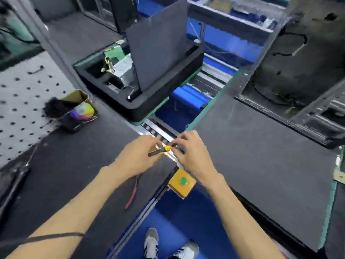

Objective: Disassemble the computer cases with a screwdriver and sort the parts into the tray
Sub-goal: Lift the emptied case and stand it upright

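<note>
Both hands together at centre over the gap between two counters: left hand (138,156) and right hand (192,154) each pinching an end of a yellow-and-black screwdriver (160,151), fingers curled round it. At twelve o'clock, a black foam tray (160,101) holding a tall dark panel (158,53) upright, with metal parts (119,71) in a pocket on its left side. At two o'clock, an opened computer case (306,58) lying on the right counter (261,156), well apart from the hands. Just below the right wrist, a yellow box with a green button (182,181). At seven o'clock on the left counter (65,174), red-handled pliers (133,193). At ten o'clock, a small box (78,111) beside a pegboard (24,101). Shoes (151,242) on blue floor at six o'clock.
</note>
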`<state>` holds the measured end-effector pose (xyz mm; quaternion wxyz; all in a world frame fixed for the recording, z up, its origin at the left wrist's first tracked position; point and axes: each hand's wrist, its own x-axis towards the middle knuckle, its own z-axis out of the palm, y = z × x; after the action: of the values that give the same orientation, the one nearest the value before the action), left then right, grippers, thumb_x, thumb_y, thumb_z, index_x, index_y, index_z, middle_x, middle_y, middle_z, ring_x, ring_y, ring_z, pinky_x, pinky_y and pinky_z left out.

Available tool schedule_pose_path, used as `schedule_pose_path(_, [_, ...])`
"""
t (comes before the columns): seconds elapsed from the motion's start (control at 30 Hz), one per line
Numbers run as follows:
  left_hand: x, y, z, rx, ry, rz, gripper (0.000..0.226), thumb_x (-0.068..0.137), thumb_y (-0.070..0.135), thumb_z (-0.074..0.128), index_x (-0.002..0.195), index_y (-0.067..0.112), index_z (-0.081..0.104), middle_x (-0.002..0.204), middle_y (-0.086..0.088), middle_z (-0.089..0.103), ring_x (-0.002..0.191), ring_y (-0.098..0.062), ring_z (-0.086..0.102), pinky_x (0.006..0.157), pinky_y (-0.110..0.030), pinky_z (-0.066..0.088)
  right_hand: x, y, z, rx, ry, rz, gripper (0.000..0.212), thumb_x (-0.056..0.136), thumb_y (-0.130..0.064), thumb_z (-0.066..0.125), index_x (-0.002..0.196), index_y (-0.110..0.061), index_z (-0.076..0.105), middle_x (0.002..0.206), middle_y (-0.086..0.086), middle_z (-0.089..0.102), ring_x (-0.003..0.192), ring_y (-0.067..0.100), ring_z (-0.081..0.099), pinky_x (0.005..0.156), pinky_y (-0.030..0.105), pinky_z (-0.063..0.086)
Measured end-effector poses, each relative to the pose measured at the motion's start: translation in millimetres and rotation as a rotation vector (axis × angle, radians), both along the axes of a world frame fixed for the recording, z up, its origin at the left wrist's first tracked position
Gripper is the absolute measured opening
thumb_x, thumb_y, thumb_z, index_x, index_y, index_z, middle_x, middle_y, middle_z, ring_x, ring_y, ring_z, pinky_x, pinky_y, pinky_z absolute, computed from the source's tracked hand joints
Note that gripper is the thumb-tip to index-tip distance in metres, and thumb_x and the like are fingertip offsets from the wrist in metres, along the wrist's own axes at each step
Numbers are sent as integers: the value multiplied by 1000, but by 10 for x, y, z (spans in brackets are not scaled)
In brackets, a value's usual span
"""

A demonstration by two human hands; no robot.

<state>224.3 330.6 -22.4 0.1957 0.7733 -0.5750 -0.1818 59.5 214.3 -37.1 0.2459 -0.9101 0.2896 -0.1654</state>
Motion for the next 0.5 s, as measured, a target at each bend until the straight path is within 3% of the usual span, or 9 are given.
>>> schedule_pose_path(0.2, [677,996,-384,95,-9,256,16,88,30,70,104,29,65,85,13,52,86,-8,47,79,-36,49,1029,640,-406,76,68,259,17,91,-22,68,106,-22,76,99,-1,60,105,19,45,84,32,44])
schedule_pose_path(0.4, [966,1506,-827,159,51,413,15,89,28,68,104,30,66,87,12,52,88,-9,48,79,-37,50,1563,1060,-763,99,189,342,18,92,-26,67,108,-25,76,102,-2,60,104,21,46,89,37,43])
schedule_pose_path(0.5, [1013,1563,-1022,184,80,405,15,90,24,68,104,30,66,86,14,53,87,-8,49,87,-35,50,1623,1145,-921,85,236,300,18,93,-29,66,107,-30,76,103,-5,62,108,22,44,91,36,36])
